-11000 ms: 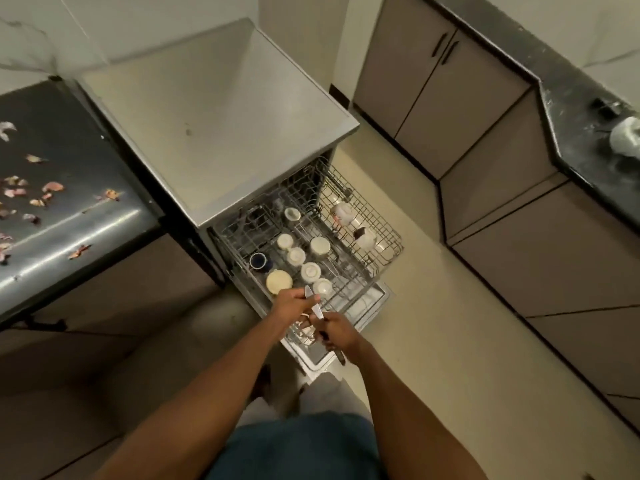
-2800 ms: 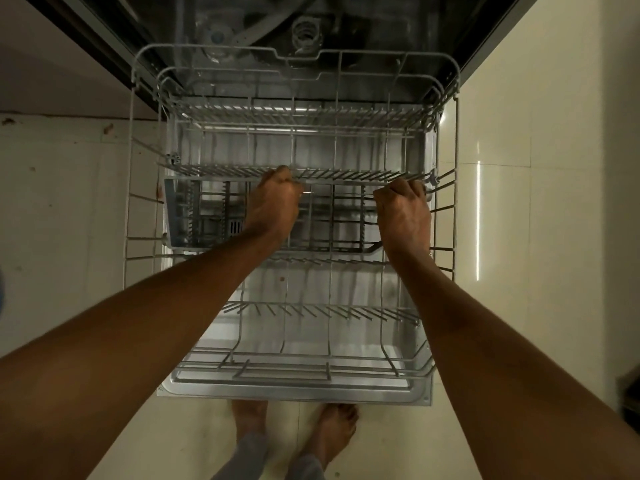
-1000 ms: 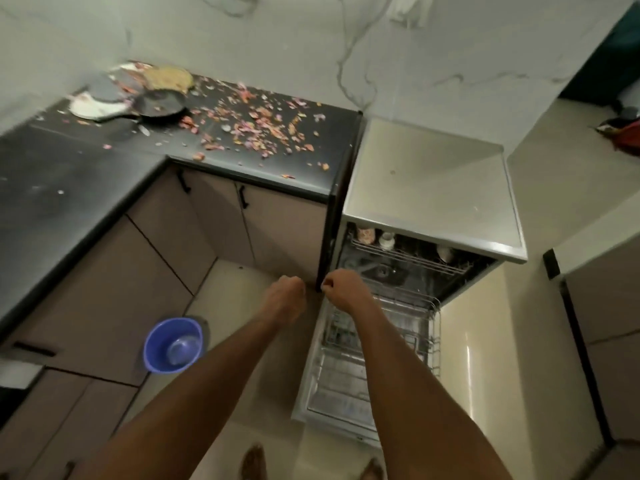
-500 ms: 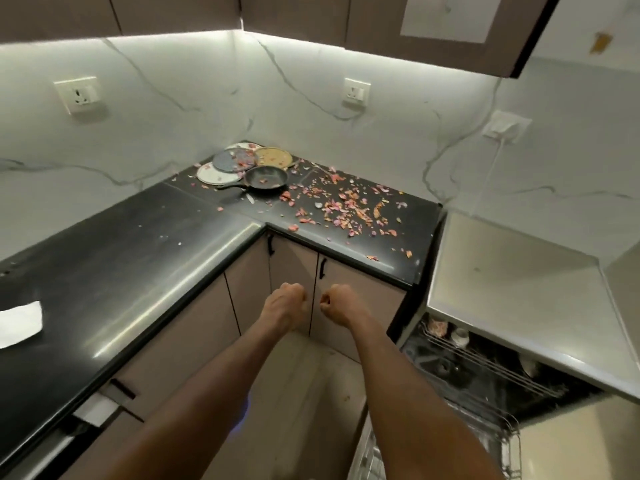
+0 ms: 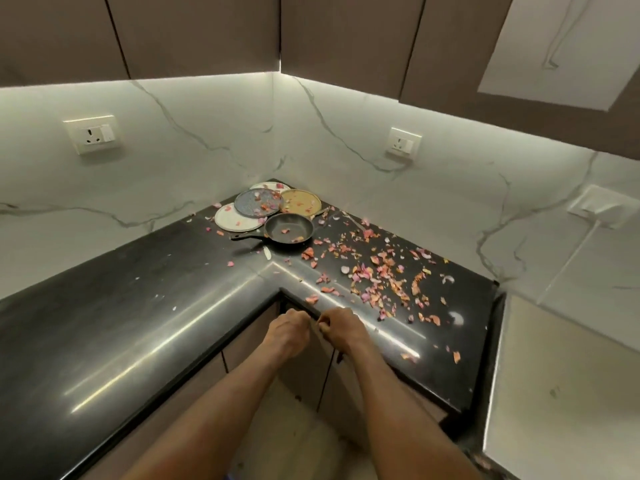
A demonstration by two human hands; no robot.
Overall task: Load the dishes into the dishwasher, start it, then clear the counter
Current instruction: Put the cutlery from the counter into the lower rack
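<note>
The pan (image 5: 289,229) sits far back in the counter (image 5: 145,306) corner, touching the plates (image 5: 258,202). It looks heavy; grab its handle. Plates could break. Both hands (image 5: 286,332) (image 5: 341,329) have curled fingers, holding nothing.

Open black surface (image 5: 104,323) runs left of the fingers (image 5: 304,320). Ahead, peel scraps (image 5: 381,275) litter it; pan (image 5: 289,230) and plates (image 5: 258,202) crowd the corner beyond.

Strip light under the wall cabinets (image 5: 194,32) washes the marble wall bright; the black counter (image 5: 104,327) shows streaky glare. Edges bow; slight softness overall.
</note>
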